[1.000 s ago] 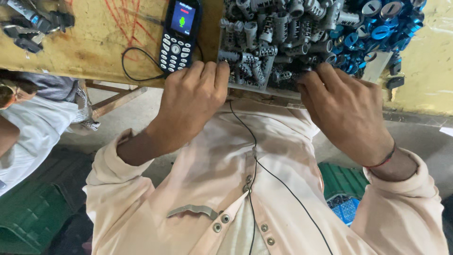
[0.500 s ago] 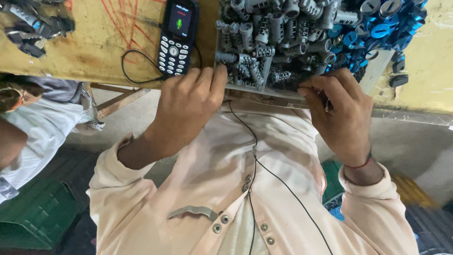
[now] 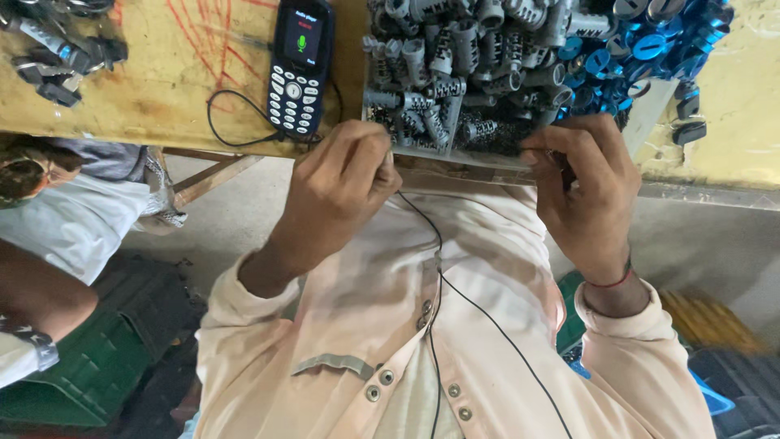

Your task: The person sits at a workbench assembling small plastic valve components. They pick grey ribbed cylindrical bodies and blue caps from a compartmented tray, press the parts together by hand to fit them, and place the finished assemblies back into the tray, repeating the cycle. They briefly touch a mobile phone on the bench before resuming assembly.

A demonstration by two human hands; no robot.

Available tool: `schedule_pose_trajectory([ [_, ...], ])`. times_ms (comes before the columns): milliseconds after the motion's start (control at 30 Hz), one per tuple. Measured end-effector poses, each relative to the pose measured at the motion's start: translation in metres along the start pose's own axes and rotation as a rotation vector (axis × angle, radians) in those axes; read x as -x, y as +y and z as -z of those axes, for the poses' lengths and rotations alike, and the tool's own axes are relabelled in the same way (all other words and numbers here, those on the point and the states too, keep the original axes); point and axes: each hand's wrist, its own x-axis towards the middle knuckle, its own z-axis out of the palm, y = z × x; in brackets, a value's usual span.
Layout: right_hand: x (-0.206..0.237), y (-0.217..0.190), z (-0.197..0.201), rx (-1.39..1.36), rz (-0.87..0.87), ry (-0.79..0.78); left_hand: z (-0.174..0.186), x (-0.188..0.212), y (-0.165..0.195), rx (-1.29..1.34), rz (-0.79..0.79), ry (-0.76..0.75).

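Grey ribbed plastic fittings (image 3: 455, 89) are showing a matt finish; round blue caps (image 3: 650, 49) are gleaming glossy. The yellow-painted wooden bench top (image 3: 162, 89) is looking worn and rough. The black keypad phone (image 3: 299, 69) is looking smooth plastic.

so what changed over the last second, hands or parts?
Both hands drew back from the tray of grey parts toward the body. The left hand came off the tray edge and curled into a loose fist; the right hand closed its fingers near the edge, and whether it holds anything cannot be told. The phone, its black wire and the blue parts stayed put.
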Motion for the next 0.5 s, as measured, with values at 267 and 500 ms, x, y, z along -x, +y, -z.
schedule_pose_trajectory([
  [267, -0.002, 0.003, 0.0, -0.024, 0.0, -0.009, -0.017, 0.016, 0.008, 0.094, 0.137, 0.171],
  [500, 0.001, 0.004, -0.004, -0.051, -0.022, -0.005, -0.02, 0.013, 0.011, 0.293, 0.404, 0.233],
])
